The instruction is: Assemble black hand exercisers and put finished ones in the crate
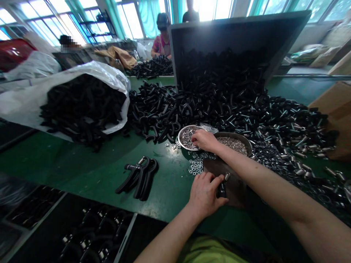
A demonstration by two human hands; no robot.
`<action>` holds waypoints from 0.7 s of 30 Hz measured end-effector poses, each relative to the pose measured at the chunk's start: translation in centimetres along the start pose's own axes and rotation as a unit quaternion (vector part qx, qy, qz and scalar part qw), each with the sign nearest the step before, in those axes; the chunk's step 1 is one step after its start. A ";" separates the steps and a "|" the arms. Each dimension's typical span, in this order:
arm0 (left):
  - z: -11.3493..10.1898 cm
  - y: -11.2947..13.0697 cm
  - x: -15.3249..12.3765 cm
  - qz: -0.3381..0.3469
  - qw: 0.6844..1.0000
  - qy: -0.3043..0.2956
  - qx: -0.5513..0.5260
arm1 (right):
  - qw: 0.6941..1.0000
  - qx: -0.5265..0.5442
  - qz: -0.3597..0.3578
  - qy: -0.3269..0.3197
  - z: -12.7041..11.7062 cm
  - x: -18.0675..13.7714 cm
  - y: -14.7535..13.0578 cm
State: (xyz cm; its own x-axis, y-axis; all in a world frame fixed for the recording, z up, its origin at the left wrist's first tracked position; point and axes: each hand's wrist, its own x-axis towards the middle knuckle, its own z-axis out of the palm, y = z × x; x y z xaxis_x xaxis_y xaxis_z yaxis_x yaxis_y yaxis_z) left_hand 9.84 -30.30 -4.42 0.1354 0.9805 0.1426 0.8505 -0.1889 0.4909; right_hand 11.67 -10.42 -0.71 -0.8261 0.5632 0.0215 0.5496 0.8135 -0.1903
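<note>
My left hand [205, 193] is closed on a small black part [222, 190] with a metal spring [227, 176] at its end, held against a dark brown block [236, 188]. Most of that part is covered by the fingers. My right hand [205, 140] reaches into a round metal bowl [179, 140] of small shiny hardware, its fingertips together among the pieces. Whatever is pinched there cannot be made out. Beside that bowl stands a second metal bowl [250, 144] filled with tiny brownish metal pieces. Loose nuts [196, 165] lie just in front of them.
Black spring hand grips [141, 177] lie on the green table [98, 171]. Behind are heaped black handles [161, 109], a white sack [120, 86] and a tipped grey bin [173, 54]. Springs [300, 170] and a cardboard box [337, 113] are at right; a person [161, 42] sits opposite.
</note>
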 end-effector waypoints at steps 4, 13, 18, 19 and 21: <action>0.0 0.0 0.0 0.000 1.000 0.000 0.000 | 0.999 -0.030 -0.031 -0.033 -0.5 0.4 -0.6; 0.0 0.0 -0.1 -0.007 1.000 -0.006 -0.005 | 0.993 -0.079 -0.048 -0.069 -1.9 1.2 -2.2; 0.1 -0.1 -0.1 -0.008 1.000 -0.005 -0.008 | 0.991 -0.100 -0.053 -0.077 -1.7 1.5 -2.7; 0.1 -0.1 -0.1 -0.008 1.000 -0.005 -0.008 | 0.990 -0.104 -0.056 -0.075 -1.5 1.6 -2.8; 0.1 -0.1 -0.1 -0.007 1.000 -0.003 -0.005 | 0.989 -0.108 -0.068 -0.070 -1.1 1.9 -3.0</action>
State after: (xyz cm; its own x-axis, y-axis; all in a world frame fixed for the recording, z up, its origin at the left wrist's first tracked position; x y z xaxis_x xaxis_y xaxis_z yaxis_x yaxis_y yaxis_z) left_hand 9.82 -30.38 -4.59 0.1262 0.9833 0.1311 0.8471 -0.1756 0.5016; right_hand 8.66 -11.62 0.96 -0.8953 0.4324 -0.1074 0.4328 0.9012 0.0204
